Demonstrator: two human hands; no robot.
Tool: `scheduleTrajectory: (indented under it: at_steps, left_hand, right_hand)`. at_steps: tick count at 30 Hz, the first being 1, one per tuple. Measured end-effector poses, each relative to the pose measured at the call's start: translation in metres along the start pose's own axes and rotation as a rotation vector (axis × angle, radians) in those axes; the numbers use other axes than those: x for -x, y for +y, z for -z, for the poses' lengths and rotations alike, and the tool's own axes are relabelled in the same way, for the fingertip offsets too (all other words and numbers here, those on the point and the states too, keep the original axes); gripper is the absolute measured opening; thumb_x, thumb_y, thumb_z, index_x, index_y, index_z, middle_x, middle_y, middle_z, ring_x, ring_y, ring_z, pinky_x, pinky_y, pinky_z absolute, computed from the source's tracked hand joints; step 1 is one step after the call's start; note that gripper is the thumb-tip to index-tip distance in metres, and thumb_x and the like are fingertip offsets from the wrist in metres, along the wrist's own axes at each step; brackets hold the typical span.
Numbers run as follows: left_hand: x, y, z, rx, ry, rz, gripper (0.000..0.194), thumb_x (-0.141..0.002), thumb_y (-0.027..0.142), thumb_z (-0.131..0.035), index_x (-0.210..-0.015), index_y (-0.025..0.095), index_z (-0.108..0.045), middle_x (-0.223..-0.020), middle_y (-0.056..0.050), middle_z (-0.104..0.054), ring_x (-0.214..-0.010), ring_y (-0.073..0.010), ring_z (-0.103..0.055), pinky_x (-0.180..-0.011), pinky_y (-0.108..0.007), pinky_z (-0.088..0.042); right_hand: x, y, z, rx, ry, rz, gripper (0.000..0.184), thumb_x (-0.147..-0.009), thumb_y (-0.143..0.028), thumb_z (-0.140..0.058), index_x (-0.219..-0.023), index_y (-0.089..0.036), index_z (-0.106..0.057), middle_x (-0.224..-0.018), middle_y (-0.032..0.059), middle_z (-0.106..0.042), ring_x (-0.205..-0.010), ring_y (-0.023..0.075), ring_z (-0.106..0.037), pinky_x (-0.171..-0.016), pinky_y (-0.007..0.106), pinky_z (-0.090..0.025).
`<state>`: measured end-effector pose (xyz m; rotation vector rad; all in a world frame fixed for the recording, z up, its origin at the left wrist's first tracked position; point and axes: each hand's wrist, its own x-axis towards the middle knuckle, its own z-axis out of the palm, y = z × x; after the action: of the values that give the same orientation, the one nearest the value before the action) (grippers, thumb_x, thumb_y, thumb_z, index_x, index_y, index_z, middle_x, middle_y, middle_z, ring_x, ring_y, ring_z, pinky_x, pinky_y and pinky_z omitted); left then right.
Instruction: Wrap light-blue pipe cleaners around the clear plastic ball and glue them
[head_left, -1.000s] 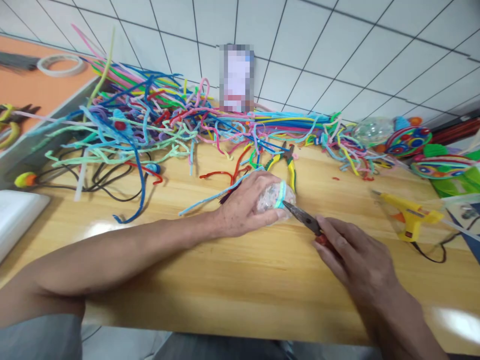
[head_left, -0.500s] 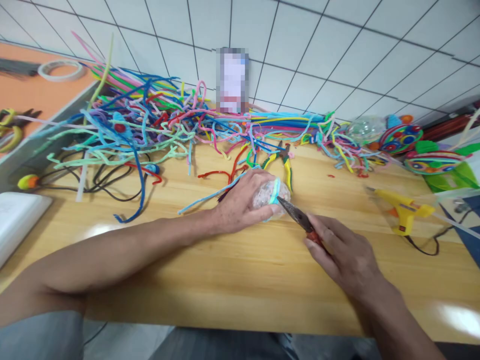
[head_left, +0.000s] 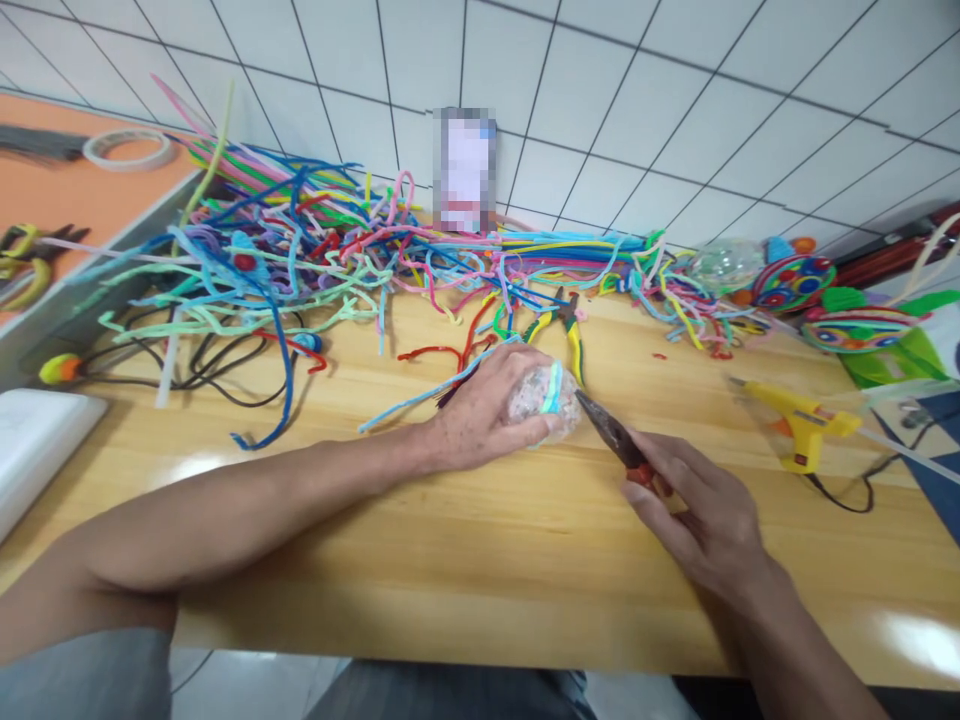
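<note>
My left hand is wrapped around a clear, speckled ball and rests with it on the wooden table. Across the ball runs a short band of blue and yellow-green pipe cleaner. My right hand grips long-nose pliers by their red-brown handles. The dark tips of the pliers sit at the right side of the ball, close to the band; whether they touch it I cannot tell. A light-blue pipe cleaner extends left from behind my left hand.
A tangled heap of coloured pipe cleaners lines the wall. Yellow-handled pliers lie behind the ball. To the right are a yellow glue gun and decorated balls. A phone leans on the wall; a white box sits left.
The pliers in my right hand have drawn back a little to the right, off the band on the ball. My left hand keeps its hold on the ball.
</note>
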<state>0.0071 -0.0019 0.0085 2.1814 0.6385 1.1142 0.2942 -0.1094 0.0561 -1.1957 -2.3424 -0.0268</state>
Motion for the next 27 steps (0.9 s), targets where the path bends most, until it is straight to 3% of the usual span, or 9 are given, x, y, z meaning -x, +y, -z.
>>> scheduleTrajectory:
  at_steps: [7,11,18,21,23,27]
  left_hand:
    - [0.000,0.000,-0.001,0.004,0.015,-0.013,0.052,-0.103,0.043,-0.069,-0.148,0.026,-0.049,-0.142,-0.015,-0.064,-0.137,-0.0331,-0.060,-0.118,-0.057,-0.052]
    - [0.000,0.000,-0.001,0.002,0.011,-0.015,0.052,-0.104,0.043,-0.069,-0.149,0.025,-0.049,-0.142,-0.015,-0.063,-0.138,-0.0327,-0.060,-0.119,-0.055,-0.051]
    - [0.002,-0.003,-0.003,-0.002,0.011,-0.011,0.054,-0.104,0.043,-0.069,-0.150,0.026,-0.048,-0.147,-0.015,-0.061,-0.140,-0.0324,-0.059,-0.120,-0.055,-0.051]
    - [0.003,-0.004,-0.003,-0.006,0.010,-0.034,0.055,-0.103,0.041,-0.070,-0.151,0.026,-0.047,-0.147,-0.015,-0.061,-0.141,-0.0316,-0.058,-0.122,-0.054,-0.050]
    - [0.003,-0.003,-0.003,-0.004,0.011,-0.030,0.055,-0.103,0.039,-0.070,-0.151,0.026,-0.046,-0.146,-0.015,-0.061,-0.141,-0.0314,-0.058,-0.122,-0.053,-0.050]
    - [0.004,-0.003,-0.002,0.022,0.000,-0.009,0.054,-0.102,0.038,-0.070,-0.150,0.026,-0.048,-0.146,-0.015,-0.061,-0.141,-0.0322,-0.058,-0.122,-0.055,-0.048]
  right_hand:
    - [0.004,0.004,-0.002,0.106,0.007,0.059,0.077,-0.101,-0.017,-0.070,-0.172,-0.028,-0.042,-0.123,0.0157,-0.083,-0.101,0.0282,-0.085,-0.080,0.036,-0.072]
    - [0.006,0.002,-0.004,0.112,0.009,0.057,0.078,-0.101,-0.018,-0.071,-0.172,-0.030,-0.043,-0.123,0.0131,-0.083,-0.097,0.0269,-0.085,-0.077,0.035,-0.071]
    - [0.005,0.001,-0.004,-0.026,-0.020,-0.020,0.069,-0.101,-0.018,-0.068,-0.166,-0.034,-0.052,-0.123,0.0082,-0.083,-0.093,0.0219,-0.084,-0.077,0.032,-0.069]
    - [0.006,0.015,-0.006,-0.019,-0.005,-0.118,0.054,-0.103,-0.023,-0.066,-0.156,-0.031,-0.061,-0.118,0.0078,-0.084,-0.090,0.0220,-0.082,-0.079,0.034,-0.068]
    - [0.007,0.032,-0.010,0.065,0.020,-0.258,0.045,-0.105,-0.029,-0.063,-0.149,-0.026,-0.067,-0.115,0.0096,-0.084,-0.094,0.0253,-0.081,-0.085,0.039,-0.068]
    - [0.008,0.069,-0.024,0.292,-0.039,-0.506,0.045,-0.105,-0.042,-0.054,-0.135,-0.018,-0.075,-0.112,0.0176,-0.083,-0.108,0.0370,-0.076,-0.096,0.054,-0.063]
